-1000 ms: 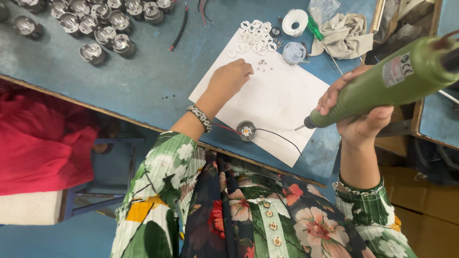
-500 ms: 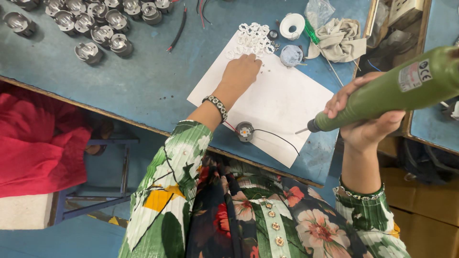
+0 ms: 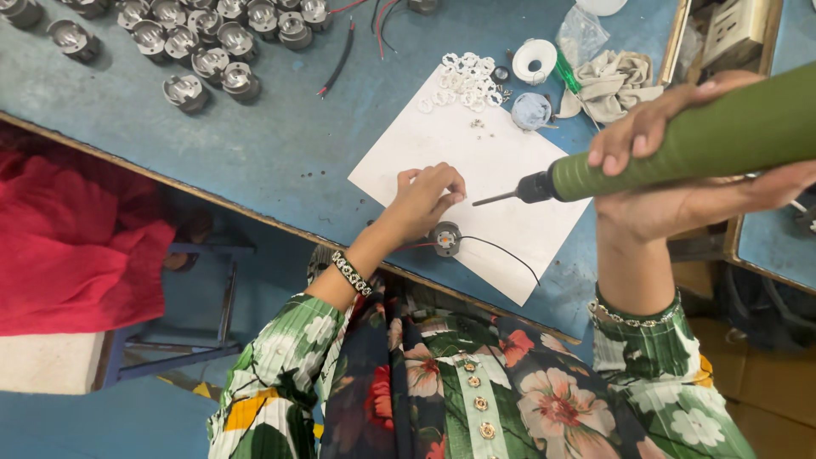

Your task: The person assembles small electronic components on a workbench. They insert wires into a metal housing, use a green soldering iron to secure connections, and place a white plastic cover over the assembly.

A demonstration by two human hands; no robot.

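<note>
Two hands at work over a white sheet of paper (image 3: 501, 170) on a blue table (image 3: 280, 144); left hand (image 3: 425, 200) curled, fingertips pinched together as if on something tiny, too small to make out; right hand (image 3: 680, 183) wrapped tight around a green electric screwdriver (image 3: 705, 140), bit pointing left toward the pinched fingers, tip just off the paper. Just below the left hand, near the paper's lower edge, a small round motor (image 3: 445, 240), red lead on one side, black wire (image 3: 506, 253) trailing right across the sheet. Farther up the paper, a heap of white rings (image 3: 463, 76), a few tiny screws (image 3: 478, 124) near them; beside these a roll of white tape (image 3: 535, 59), a crumpled rag (image 3: 614, 81). At the table's far left, rows of grey metal housings (image 3: 195, 38). Off the table edge, a heap of red cloth (image 3: 76, 238).

Judged as the fastening step on the motor, a small part apparently fetched and not yet placed. Next move likely calls for seating that part on the motor, steadying it, then bringing the bit down straight onto it.
</note>
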